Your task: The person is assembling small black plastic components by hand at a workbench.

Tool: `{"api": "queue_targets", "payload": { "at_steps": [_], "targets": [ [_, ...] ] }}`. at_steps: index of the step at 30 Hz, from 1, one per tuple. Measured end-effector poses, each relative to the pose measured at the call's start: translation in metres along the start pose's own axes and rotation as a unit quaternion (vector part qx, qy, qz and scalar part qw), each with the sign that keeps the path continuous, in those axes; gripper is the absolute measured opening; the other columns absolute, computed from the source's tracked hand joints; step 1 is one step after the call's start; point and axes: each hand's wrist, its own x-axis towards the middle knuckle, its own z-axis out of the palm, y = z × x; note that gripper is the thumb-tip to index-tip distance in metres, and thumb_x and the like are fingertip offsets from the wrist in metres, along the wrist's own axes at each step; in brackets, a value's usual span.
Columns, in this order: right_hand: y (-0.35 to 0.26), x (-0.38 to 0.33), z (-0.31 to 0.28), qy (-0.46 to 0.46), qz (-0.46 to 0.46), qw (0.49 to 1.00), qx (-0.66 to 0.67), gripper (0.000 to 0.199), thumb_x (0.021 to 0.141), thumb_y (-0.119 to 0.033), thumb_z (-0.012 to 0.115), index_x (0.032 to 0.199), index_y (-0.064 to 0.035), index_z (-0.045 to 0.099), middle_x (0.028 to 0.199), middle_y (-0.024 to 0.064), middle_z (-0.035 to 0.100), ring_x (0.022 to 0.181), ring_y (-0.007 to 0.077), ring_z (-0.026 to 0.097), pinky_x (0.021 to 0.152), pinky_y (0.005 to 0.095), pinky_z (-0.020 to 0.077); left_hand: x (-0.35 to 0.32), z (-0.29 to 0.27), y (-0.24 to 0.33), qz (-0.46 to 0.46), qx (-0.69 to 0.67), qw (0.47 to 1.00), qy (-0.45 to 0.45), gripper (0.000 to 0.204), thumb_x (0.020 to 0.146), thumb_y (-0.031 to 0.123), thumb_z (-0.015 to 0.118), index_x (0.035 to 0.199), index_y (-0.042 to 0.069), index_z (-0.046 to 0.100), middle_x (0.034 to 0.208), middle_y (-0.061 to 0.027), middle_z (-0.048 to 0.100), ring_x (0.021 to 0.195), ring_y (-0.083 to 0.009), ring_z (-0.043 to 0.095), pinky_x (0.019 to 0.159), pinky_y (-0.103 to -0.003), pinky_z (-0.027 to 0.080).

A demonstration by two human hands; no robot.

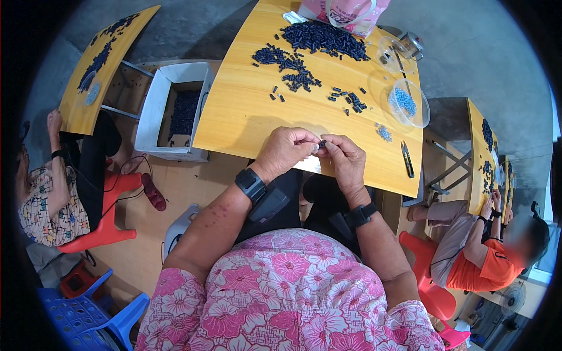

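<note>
Just over the near edge of the yellow table, my left hand and my right hand meet fingertip to fingertip. Both pinch one small dark cylindrical piece, mostly covered by the fingers. Beyond them lies a small group of dark pieces. Farther back, more spread out across the wood and rise into a large heap. To the right of my hands are a little pile of pale blue bits and black-handled snips.
A clear round tub holds light blue bits. Behind it are another clear container and a metal cup. A pink bag stands at the back. Left of the table is a white box of dark pieces. People sit at both sides.
</note>
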Motion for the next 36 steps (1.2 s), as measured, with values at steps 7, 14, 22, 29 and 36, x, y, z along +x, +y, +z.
{"api": "queue_targets", "payload": {
  "at_steps": [7,14,22,29,36],
  "targets": [
    [-0.002,-0.002,0.003,-0.007,-0.012,1.000,-0.013,0.015,0.091,0.004,0.057,0.099,0.0032,0.069,0.089,0.0069,0.068,0.078,0.0124,0.065,0.076,0.0238,0.0524,0.000,0.000,-0.002,0.013,-0.008,1.000,-0.003,0.014,0.086,0.011,0.068,0.095,0.001,0.073,0.078,-0.0062,0.072,0.068,-0.0095,0.065,0.064,-0.025,0.053],
    [-0.002,0.003,0.004,0.017,0.045,0.998,0.049,0.014,0.093,0.001,0.057,0.101,0.0033,0.067,0.082,0.0075,0.067,0.071,0.0131,0.065,0.071,0.0247,0.0539,-0.003,0.004,0.003,0.017,0.065,0.998,0.020,0.014,0.090,0.007,0.064,0.100,0.000,0.071,0.088,-0.0045,0.071,0.076,-0.0081,0.063,0.071,-0.023,0.052],
    [-0.003,0.006,-0.002,0.010,0.097,0.990,0.102,0.014,0.093,0.001,0.057,0.103,0.0050,0.066,0.082,0.0093,0.067,0.071,0.0145,0.065,0.070,0.0262,0.0546,-0.004,0.001,0.006,-0.030,0.025,0.999,0.011,0.016,0.092,0.006,0.060,0.103,-0.001,0.069,0.096,-0.0056,0.071,0.079,-0.0082,0.064,0.073,-0.022,0.054],
    [-0.004,0.001,-0.007,0.108,0.080,0.988,0.080,0.015,0.090,0.005,0.059,0.103,0.0028,0.067,0.086,0.0091,0.068,0.070,0.0146,0.064,0.068,0.0274,0.0547,-0.008,0.005,0.002,-0.015,-0.022,0.998,0.064,0.018,0.093,0.002,0.056,0.107,-0.001,0.068,0.101,-0.0064,0.070,0.085,-0.0083,0.063,0.075,-0.023,0.055],
    [0.013,0.012,-0.018,0.118,-0.005,0.987,-0.105,0.014,0.082,-0.001,0.067,0.095,-0.0031,0.072,0.088,0.0096,0.069,0.078,0.0202,0.066,0.070,0.0303,0.0536,-0.007,0.004,0.002,0.035,0.074,0.992,0.098,0.019,0.085,-0.003,0.060,0.101,0.001,0.069,0.095,-0.0036,0.068,0.083,-0.0092,0.063,0.075,-0.024,0.052]
  ]
}}
